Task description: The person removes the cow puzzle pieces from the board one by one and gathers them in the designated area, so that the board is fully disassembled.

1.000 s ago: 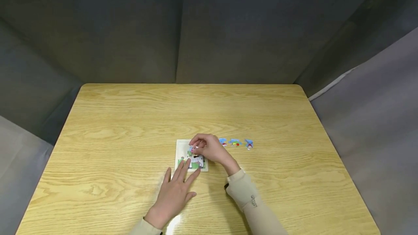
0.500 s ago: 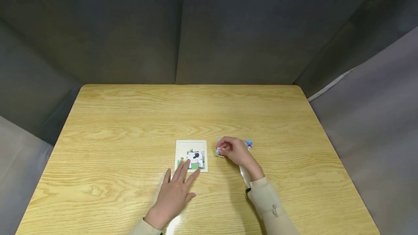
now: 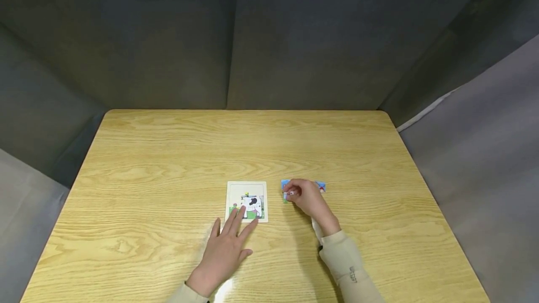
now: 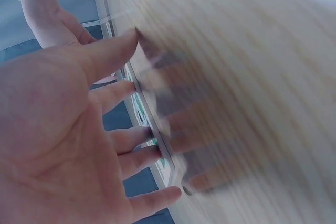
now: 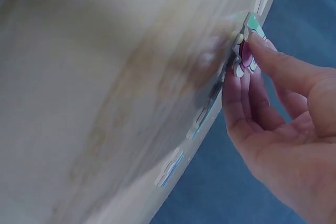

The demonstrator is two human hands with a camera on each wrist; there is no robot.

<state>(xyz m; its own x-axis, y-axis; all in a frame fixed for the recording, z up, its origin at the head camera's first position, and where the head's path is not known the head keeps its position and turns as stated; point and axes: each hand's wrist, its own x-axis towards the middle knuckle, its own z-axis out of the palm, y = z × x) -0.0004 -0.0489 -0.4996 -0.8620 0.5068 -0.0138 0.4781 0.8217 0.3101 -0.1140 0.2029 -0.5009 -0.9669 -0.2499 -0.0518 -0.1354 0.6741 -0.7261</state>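
A square puzzle board (image 3: 234, 191) with a pale frame lies mid-table in the head view. Its lower part shows a black-and-white cow (image 3: 254, 203) on green; its upper part is bare. My left hand (image 3: 224, 250) is spread flat, fingertips resting on the board's lower edge; in the left wrist view the fingers are straight. To the right of the board, my right hand (image 3: 310, 201) pinches a puzzle piece (image 5: 253, 23) between thumb and fingers. That piece is green, white and pink, tilted at the tabletop. Whether it touches the table I cannot tell.
Blue puzzle pieces lie in a row right of the board: one (image 3: 285, 183) behind my right fingertips, another (image 3: 321, 186) past the knuckles. The hand hides part of the row. Wood-grain table (image 3: 168, 153); dark curtains (image 3: 311, 36) stand behind it.
My right hand has moved right, from above the board to the loose pieces, taking the pinched piece along. The board's upper part is now uncovered. My left hand has stayed put.
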